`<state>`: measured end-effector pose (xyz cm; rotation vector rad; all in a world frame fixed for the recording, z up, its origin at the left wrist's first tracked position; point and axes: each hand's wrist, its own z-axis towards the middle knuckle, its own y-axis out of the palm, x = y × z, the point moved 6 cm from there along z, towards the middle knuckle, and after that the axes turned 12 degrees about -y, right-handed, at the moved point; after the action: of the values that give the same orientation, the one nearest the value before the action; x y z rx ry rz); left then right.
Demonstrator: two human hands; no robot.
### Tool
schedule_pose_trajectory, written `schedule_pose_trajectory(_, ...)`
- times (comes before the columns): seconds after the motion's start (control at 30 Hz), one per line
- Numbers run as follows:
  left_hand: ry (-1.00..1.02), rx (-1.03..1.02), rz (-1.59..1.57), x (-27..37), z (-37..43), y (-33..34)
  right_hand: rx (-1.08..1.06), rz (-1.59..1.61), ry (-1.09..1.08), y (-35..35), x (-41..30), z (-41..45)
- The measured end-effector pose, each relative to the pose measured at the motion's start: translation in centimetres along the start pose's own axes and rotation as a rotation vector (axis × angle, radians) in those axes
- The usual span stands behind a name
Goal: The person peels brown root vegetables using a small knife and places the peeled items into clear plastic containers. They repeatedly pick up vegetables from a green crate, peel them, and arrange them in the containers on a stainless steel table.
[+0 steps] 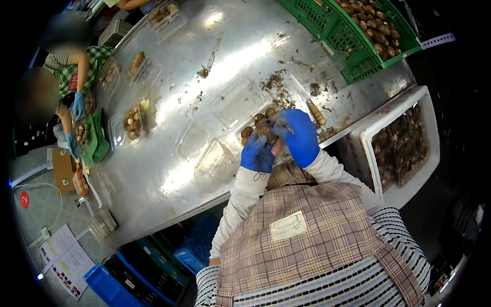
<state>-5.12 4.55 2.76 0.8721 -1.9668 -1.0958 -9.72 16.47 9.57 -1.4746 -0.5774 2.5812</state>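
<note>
My left hand [257, 153], in a blue glove with a bare thumb or fingertip showing, holds a brown taro corm [264, 129] near the table's front edge. My right hand [297, 134], also blue-gloved, touches the same corm from the other side; its fingers are slightly blurred. More brown corms [246, 132] lie just beyond my hands in a clear plastic tray that my hands partly hide. An open clear clamshell box [239, 101] lies behind them. A knife with a wooden handle [315, 112] rests to the right, beside dirt and root scraps [277, 86].
Empty clear boxes [215, 165] lie left of my hands. A green crate of corms [347, 42] stands at the back right, a white foam box of packed corms [431, 153] at the right. Filled trays [133, 122] and a co-worker's gloved hands [78, 105] are at the far left.
</note>
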Motion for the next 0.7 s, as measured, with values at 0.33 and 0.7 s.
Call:
schedule_pose_trajectory(0.33,0.243,0.356,0.611,1.7,-1.6,-0.3,-0.118,0.073,-0.056,0.8,-0.4,2.2)
schedule_pose_trajectory(0.7,0.252,0.047,0.151,1.2,-1.6,-1.5,-0.078,0.212,0.185,2.0,3.6,2.0)
